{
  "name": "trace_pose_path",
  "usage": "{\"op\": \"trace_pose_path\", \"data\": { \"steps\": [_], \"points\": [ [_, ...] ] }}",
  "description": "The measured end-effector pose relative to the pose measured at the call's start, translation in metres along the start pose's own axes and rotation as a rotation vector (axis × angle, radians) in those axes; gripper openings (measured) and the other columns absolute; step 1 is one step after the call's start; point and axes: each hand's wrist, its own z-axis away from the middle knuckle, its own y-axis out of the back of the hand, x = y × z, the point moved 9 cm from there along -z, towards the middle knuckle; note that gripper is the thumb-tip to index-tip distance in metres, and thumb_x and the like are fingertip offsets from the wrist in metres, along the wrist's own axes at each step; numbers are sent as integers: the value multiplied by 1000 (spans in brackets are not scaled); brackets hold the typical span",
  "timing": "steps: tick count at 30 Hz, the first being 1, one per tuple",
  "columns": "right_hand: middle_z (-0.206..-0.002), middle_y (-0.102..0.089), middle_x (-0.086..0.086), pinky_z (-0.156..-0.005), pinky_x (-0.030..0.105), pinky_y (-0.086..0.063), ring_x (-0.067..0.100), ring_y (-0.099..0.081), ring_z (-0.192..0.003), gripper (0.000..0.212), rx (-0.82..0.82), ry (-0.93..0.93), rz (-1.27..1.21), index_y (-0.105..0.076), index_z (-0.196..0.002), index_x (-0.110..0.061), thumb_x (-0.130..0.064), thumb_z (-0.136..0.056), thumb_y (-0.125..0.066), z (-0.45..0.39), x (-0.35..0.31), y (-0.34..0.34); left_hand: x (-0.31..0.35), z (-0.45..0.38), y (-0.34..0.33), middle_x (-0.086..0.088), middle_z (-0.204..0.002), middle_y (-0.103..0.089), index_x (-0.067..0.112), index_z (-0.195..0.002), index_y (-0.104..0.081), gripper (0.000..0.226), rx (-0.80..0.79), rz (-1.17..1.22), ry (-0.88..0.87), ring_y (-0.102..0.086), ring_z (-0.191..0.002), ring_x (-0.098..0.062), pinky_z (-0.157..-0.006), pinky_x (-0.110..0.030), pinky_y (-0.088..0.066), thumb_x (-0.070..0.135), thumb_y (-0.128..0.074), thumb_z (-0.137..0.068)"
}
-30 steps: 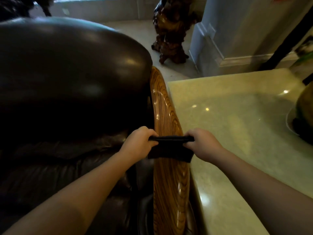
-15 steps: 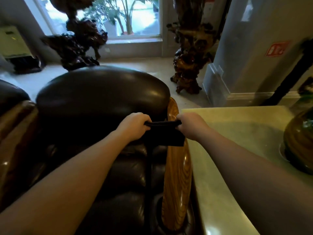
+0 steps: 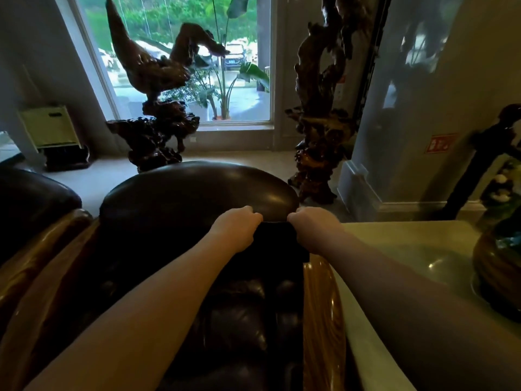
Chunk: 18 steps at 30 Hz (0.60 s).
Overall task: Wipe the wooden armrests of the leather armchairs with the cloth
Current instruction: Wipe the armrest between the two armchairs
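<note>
A dark leather armchair (image 3: 197,190) fills the middle of the view, its rounded back farthest from me. Its glossy striped wooden armrest (image 3: 324,320) runs along the chair's right side. A dark cloth (image 3: 279,241) is stretched between my two hands and hangs over the far end of that armrest, near the chair's back. My left hand (image 3: 239,227) grips the cloth's left end and my right hand (image 3: 313,230) grips its right end, both fists curled. The armrest's far tip is hidden under the cloth.
A pale green stone table (image 3: 408,249) abuts the armrest on the right, bearing a round wooden pot (image 3: 499,266). A second leather armchair (image 3: 31,193) with a wooden armrest (image 3: 42,249) stands at left. Carved root sculptures (image 3: 158,131) (image 3: 318,122) stand before the window.
Both hands have slid the stretched cloth along the armrest away from me, from its middle to its far end by the chair's back. The view has tilted upward.
</note>
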Motion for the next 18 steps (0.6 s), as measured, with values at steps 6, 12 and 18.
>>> {"op": "trace_pose_path", "data": {
  "steps": [6,12,18],
  "points": [
    [-99,-61,2,-80,35,-53,20,-61,-93,18,-67,-97,-27,-62,-107,-18,-17,-91,-55,2,-78,-2,-34,58,-7,-7,-106,-56,12,-108,-55,18,45,-25,-74,-60,-89,-21,-73,-29,-49,18,-53,-92],
    [-80,-55,-3,-69,30,-50,15,-57,-76,9,-84,-146,-31,-60,-84,-16,-20,-91,-55,0,-151,-11,-80,107,-19,-5,-101,-57,12,-101,-58,12,0,-73,-112,-58,-84,-18,-71,-29,-49,19,-51,-93],
    [-74,-58,-3,-66,32,-54,15,-58,-68,12,-31,-104,-42,-61,-77,-18,-22,-87,-58,-15,-199,-5,-124,146,-13,2,-87,-51,19,-107,-56,16,61,64,44,-54,-70,-15,-58,-27,-44,20,-50,-93]
  ]
}}
